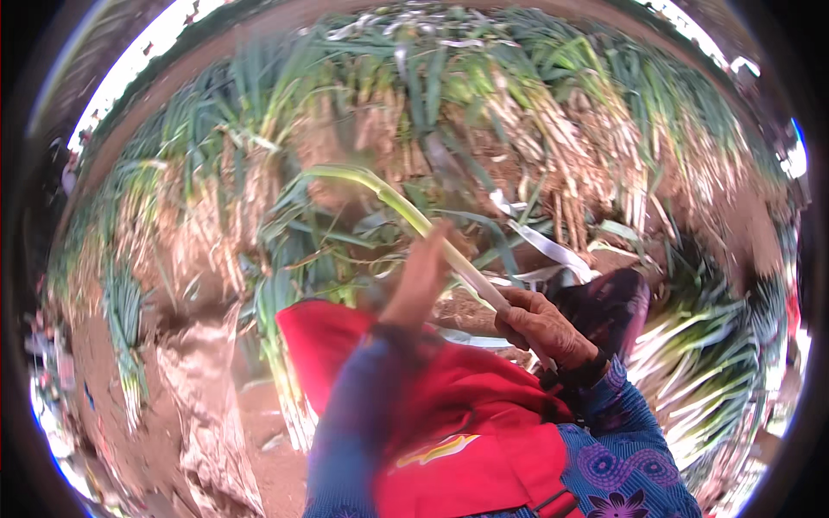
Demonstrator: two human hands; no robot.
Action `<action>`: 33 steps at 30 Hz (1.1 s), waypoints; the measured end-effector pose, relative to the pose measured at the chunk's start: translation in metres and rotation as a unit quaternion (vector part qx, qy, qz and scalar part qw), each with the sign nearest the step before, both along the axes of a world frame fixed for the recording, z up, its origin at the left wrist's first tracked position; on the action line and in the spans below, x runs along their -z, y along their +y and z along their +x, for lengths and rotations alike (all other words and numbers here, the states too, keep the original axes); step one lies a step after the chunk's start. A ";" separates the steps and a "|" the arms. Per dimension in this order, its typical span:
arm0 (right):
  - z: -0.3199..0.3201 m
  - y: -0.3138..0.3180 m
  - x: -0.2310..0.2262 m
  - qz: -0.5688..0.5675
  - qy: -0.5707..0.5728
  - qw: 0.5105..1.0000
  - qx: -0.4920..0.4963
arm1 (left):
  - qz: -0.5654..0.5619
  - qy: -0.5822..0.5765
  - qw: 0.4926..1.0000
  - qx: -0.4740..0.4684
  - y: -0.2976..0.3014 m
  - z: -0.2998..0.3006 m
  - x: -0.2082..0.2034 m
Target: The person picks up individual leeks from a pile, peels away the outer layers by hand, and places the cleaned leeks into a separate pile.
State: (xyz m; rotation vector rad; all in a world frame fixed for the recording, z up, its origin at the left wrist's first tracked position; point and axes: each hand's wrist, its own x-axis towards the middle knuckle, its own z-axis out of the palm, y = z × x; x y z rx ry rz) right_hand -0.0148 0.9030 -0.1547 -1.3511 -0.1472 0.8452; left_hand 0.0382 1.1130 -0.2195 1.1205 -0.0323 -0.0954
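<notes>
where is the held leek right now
In the head view, the leek slants down to the right across the centre, mostly above the red apron, its pale lower part in the right hand, the blurred left hand at its middle.

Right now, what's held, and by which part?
A leek-like stalk: the right hand grips its pale lower part; the blurred left hand is at its middle, grip unclear.

At centre, the leek stalk (473, 276) shades from yellow-green to white. The lower-centre apron (484, 393) is red with a yellow-and-white mark; the lower-right sleeve (630, 425) is blue, finely striped, with purple circles. Upper leek bundles (553, 129) show green leaves above whitish-brown shanks.
</notes>
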 end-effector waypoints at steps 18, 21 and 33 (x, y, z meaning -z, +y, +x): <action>-0.111 -0.274 -0.002 0.086 -0.092 0.759 0.639 | 0.037 -0.019 0.999 0.022 -0.097 0.021 -0.083; -0.109 -0.359 0.036 0.028 -0.098 0.735 0.671 | 0.092 -0.067 0.993 0.035 -0.038 0.028 -0.076; -0.026 -0.336 0.104 -0.486 -0.351 0.633 0.490 | 0.150 0.123 0.940 -0.281 0.167 -0.068 0.009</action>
